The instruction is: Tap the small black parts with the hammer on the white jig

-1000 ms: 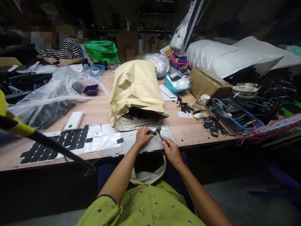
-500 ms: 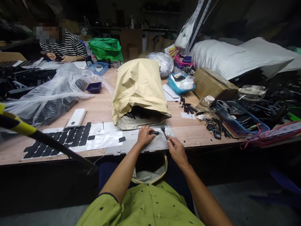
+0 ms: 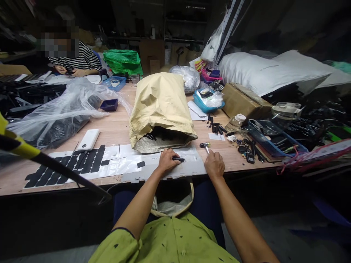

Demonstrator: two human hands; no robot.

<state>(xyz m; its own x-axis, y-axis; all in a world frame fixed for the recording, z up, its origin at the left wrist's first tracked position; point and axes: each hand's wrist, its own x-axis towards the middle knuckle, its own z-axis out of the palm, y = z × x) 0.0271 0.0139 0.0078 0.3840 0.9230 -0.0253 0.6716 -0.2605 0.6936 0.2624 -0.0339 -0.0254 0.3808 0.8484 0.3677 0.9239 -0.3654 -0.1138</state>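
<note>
My left hand (image 3: 166, 161) rests on the grey board (image 3: 153, 174), its fingers closed around a small black rod-like part (image 3: 179, 159) that lies across the board. To the right, my right hand (image 3: 214, 165) grips the handle of a small mallet (image 3: 204, 145) with a black and yellowish head. The mallet head is over the bare wood beside the board. Just beyond my hands, a large beige sack (image 3: 161, 100) lies with its mouth facing me, and dark pieces show inside it.
Black stickers (image 3: 90, 160) on a white sheet and a white power bank (image 3: 89, 140) lie left. On the right are black parts (image 3: 216, 128), a jar (image 3: 236, 122) and a blue basket (image 3: 276, 137). A co-worker (image 3: 75, 60) sits at the far left.
My right hand has moved right with the mallet, away from the black part and off the board. My left hand stays on the part. The view has shifted slightly.
</note>
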